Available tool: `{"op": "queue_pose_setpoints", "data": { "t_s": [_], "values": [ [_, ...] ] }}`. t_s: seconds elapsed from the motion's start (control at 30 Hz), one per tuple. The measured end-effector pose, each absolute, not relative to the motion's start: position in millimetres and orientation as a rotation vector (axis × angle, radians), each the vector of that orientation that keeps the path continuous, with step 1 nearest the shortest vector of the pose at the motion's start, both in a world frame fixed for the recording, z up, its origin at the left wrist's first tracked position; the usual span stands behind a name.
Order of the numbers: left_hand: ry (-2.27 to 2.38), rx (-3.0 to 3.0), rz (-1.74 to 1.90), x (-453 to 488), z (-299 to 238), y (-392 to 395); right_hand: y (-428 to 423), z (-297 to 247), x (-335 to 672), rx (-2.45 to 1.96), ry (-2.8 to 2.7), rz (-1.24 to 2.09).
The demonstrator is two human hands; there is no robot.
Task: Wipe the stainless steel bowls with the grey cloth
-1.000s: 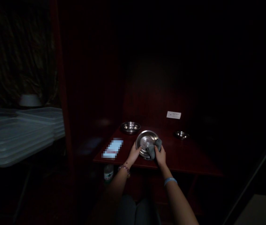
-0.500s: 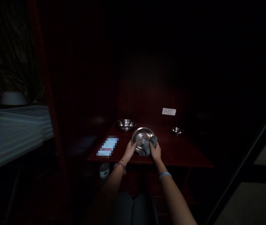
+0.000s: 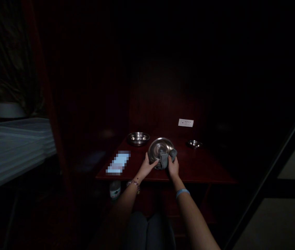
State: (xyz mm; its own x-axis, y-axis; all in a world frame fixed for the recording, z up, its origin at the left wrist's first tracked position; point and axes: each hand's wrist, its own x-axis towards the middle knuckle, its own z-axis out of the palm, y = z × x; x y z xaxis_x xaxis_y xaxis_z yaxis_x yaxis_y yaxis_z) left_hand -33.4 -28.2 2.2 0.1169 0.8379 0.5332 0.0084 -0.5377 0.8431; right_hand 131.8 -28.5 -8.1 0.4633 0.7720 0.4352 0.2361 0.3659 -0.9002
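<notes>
Taking 12 o'clock as straight ahead, we saw a plastic bottle (image 3: 114, 190) nearest, at 11 o'clock, just below the front edge of the dark red tabletop (image 3: 201, 172). Above it, the left grip (image 3: 146, 167) was narrow, its fingers against the lower rim of a round stainless steel dish (image 3: 159, 147). The right grip (image 3: 173, 167) was closed on a gray cloth (image 3: 165, 159), pressing it to the dish's rim at the dish's 5 o'clock. The dish sat near the tabletop's front edge, at 12 o'clock from us. Beyond it lay a pixelated pale blue packet (image 3: 118, 163) at 11 o'clock, a steel bowl (image 3: 138, 138) at 12, and a small steel dish (image 3: 194, 143) at 1. A white wall socket plate (image 3: 185, 122) showed further back at 1 o'clock. Stacked clear plastic trays (image 3: 12, 146) and a white bowl (image 3: 9, 110) stood far off at 10 o'clock.
</notes>
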Motion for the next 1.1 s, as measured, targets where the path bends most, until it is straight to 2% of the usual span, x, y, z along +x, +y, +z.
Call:
{"op": "queue_pose_setpoints", "data": {
  "t_s": [0.37,0.87,1.1],
  "values": [
    [0.882,1.611,1.575,-37,1,-22,-30,-7,131,-1.214,-1.247,0.609],
    [0.932,1.683,1.525,-37,-2,-24,-26,-9,131,-1.114,-1.063,0.506],
    [0.888,1.488,1.779,-38,8,-31,-25,-11,131,-1.135,-1.113,0.510]
  ]
}}
